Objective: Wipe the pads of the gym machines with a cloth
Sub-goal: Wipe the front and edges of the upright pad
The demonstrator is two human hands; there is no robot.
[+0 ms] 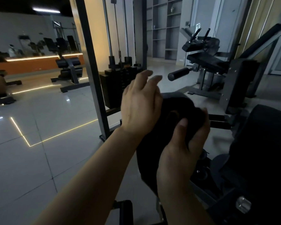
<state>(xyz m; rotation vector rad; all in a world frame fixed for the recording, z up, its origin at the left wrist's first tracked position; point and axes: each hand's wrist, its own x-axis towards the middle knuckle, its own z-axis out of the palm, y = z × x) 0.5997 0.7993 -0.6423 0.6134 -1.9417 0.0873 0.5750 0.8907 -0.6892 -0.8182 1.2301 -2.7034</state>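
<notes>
The dim light makes the black cloth (182, 111) hard to separate from the dark rounded machine pad (149, 159) beneath it; their edges merge. The right hand (183, 143) holds the bunched cloth in a curled grip, thumb on top, its fingers mostly hidden in the fabric. The left hand (141, 104) lies just beside the cloth with blurred fingers loosely spread, its grip holding nothing. A large black padded seat (263, 143) at the right is cut off by the frame edge. The black weight stack (118, 85) behind the hands shows no readable numbers or labels.
</notes>
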